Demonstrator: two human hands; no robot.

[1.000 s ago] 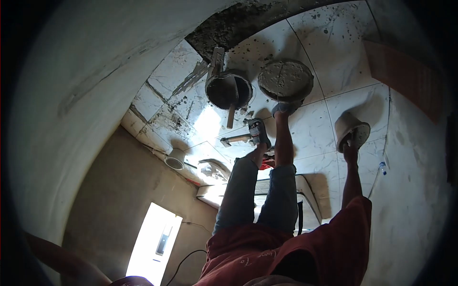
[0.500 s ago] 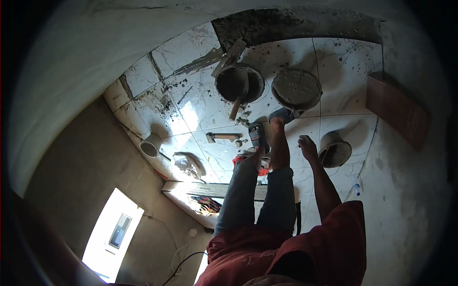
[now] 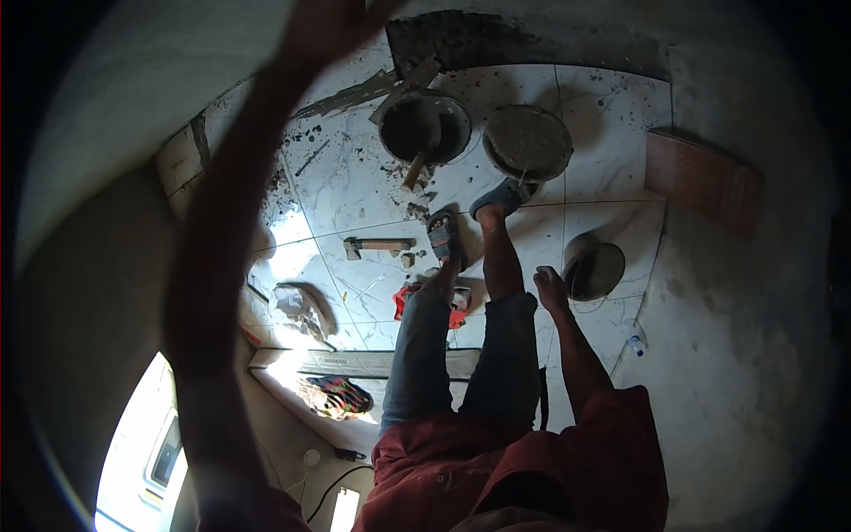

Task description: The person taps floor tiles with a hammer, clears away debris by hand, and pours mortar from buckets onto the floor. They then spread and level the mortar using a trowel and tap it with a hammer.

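Observation:
My left hand (image 3: 332, 31) is raised across the top left, cut off by the upper edge, with the thumb spread and no object visible in it. My right hand (image 3: 550, 288) hangs with curled fingers and nothing visible in them, beside a small bucket (image 3: 612, 269). Ahead of my feet are a round container full of grey mortar (image 3: 529, 142) and a dark bucket (image 3: 459, 133), out of which a wooden handle (image 3: 414, 171) leans. A hatchet-like tool (image 3: 383, 244) lies on the tiles left of my sandalled feet.
Marbled floor tiles (image 3: 612, 164) carry mortar crumbs. A reddish-brown slab (image 3: 705, 182) leans near the right wall, with a plastic bottle (image 3: 636, 345) below it. At lower left are a whitish bag (image 3: 295, 307), a long boxy ledge (image 3: 355, 363) and patterned cloth (image 3: 335, 397). Red cloth (image 3: 458, 307) lies by my feet.
My left arm has come up into view across the left side. The view has shifted, so the floor items appear further left and slightly higher. My right hand stays low by the small bucket.

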